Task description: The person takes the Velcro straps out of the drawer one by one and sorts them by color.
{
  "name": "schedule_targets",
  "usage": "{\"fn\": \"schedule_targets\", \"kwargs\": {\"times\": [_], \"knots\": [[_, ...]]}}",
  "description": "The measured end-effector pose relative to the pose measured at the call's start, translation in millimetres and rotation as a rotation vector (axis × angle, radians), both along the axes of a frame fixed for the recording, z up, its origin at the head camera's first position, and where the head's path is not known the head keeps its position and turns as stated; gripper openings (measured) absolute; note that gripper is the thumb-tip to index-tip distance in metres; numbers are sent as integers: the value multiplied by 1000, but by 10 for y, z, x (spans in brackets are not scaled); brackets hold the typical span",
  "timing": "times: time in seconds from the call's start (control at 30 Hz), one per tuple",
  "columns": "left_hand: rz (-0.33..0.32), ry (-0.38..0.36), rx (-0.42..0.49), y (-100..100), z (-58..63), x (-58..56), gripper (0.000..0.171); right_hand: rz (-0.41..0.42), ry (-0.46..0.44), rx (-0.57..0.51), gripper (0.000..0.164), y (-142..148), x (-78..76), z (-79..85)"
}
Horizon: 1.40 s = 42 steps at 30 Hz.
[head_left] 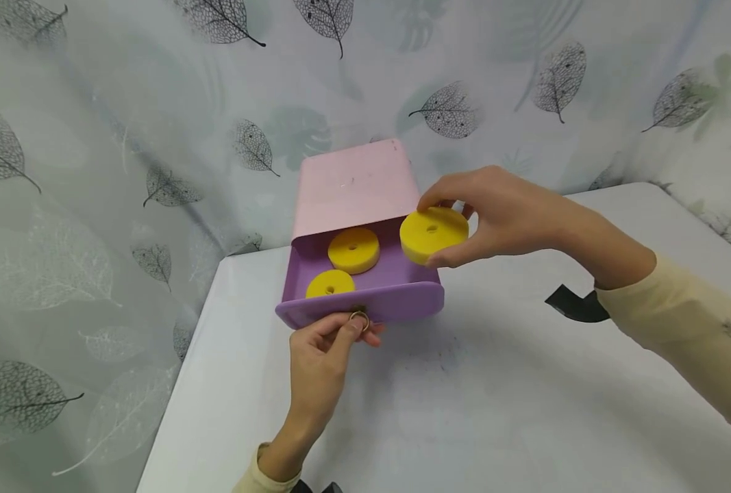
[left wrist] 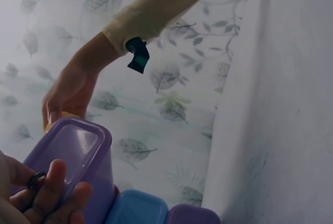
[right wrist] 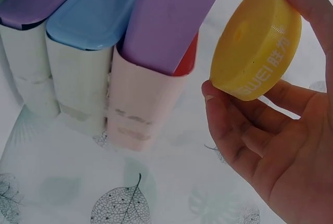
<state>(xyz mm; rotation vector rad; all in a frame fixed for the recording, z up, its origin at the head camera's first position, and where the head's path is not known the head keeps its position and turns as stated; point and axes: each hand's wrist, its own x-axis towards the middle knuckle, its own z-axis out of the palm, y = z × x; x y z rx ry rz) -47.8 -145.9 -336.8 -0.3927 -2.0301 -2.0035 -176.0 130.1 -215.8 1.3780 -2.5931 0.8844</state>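
My right hand (head_left: 494, 212) grips a yellow roll of tape (head_left: 433, 236) by its edge, thumb and fingers on opposite sides. In the right wrist view, white lettering shows on the roll's textured rim. The roll is held over the right side of a purple drawer (head_left: 402, 303), which is pulled out of a pink case (head_left: 355, 188). Inside the drawer, a second yellow roll (head_left: 353, 250) lies toward the back, and a third roll (head_left: 330, 283) is partly hidden by the front panel. My left hand (head_left: 318, 363) pinches the metal ring pull (head_left: 368, 318) on that panel.
A blue drawer (right wrist: 91, 21) and another purple drawer (right wrist: 39, 2) sit pushed into pale cases beside the pink one. The white table (head_left: 513, 404) extends in front and to the right. A leaf-patterned curtain (head_left: 365, 89) hangs behind.
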Motion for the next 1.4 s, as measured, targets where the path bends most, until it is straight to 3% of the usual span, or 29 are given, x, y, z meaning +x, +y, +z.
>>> {"fn": "schedule_targets", "kwargs": {"times": [0.67, 1.4], "knots": [[-1, 6, -3, 2, 21, -9, 20, -105, -11, 19, 53, 256, 2, -41], [3, -22, 6, -3, 24, 19, 20, -197, -55, 31, 56, 437, -195, -343]]}}
